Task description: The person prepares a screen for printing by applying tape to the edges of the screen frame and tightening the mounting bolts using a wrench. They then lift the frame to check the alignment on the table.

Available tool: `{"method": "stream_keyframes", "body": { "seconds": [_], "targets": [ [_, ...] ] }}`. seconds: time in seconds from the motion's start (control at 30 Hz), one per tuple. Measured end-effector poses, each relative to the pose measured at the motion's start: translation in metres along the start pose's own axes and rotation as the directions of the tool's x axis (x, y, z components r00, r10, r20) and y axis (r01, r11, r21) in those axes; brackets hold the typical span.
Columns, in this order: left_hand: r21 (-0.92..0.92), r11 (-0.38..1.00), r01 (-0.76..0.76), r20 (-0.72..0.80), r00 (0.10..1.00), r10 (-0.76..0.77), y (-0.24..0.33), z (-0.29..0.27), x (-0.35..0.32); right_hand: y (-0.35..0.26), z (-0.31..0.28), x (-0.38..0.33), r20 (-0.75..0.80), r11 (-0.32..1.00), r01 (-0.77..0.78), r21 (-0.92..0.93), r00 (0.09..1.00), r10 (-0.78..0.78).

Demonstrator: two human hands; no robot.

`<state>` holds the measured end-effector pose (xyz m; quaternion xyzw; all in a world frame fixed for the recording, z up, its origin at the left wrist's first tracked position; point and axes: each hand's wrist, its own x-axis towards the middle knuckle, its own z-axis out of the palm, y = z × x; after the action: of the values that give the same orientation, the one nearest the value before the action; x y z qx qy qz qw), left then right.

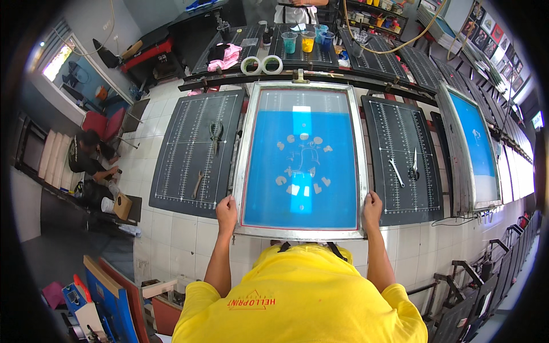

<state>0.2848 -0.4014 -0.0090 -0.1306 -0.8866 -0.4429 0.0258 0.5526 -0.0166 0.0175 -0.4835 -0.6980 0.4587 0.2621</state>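
A silk-screen printing frame [264, 197] lies before me, its blue mesh bearing a ring of pale marks inside a metal border. My left hand [227, 211] closes round the frame's left side close to the near corner. On the opposite side my right hand [373, 208] grips the same frame at about equal height. At its far edge the frame meets a clamp [299, 75] on the dark rail. Left of it, a black platen [178, 150] carries pliers [215, 137] and a wrench [198, 184]. The right platen [396, 197] holds another wrench [396, 172] and scissors [414, 163].
Two tape rolls [271, 64] stand on the far rail near cups of teal [289, 43] and yellow ink [307, 42]. A second screen frame [473, 146] leans at right. One person [88, 154] crouches at left; another [296, 12] stands at the back.
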Motion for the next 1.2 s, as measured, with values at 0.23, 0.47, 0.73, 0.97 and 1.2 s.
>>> {"method": "stream_keyframes", "body": {
  "seconds": [0.23,0.47,0.73,0.97,1.2],
  "targets": [
    [-0.021,1.0,0.011,0.06,0.998,-0.01,0.017,-0.001,-0.007,0.015,-0.013,0.003,-0.029,1.0,0.001,0.012,1.0,0.0],
    [-0.048,0.997,0.056,0.086,0.995,-0.051,0.022,0.0,0.0,0.019,-0.012,0.013,-0.05,1.0,0.005,-0.015,0.999,-0.005],
    [-0.039,0.993,0.112,0.081,0.991,-0.109,0.006,0.001,-0.003,0.02,-0.005,0.014,-0.065,0.999,-0.033,0.017,0.997,0.034],
    [-0.035,0.985,0.17,0.094,0.982,-0.166,0.018,-0.009,-0.001,0.001,0.0,0.007,-0.059,0.999,-0.046,0.014,0.997,0.047],
    [-0.015,0.987,0.158,0.14,0.978,-0.154,0.021,-0.013,0.004,0.004,0.005,0.007,-0.044,0.998,-0.052,0.023,0.998,0.053]
  ]
}}
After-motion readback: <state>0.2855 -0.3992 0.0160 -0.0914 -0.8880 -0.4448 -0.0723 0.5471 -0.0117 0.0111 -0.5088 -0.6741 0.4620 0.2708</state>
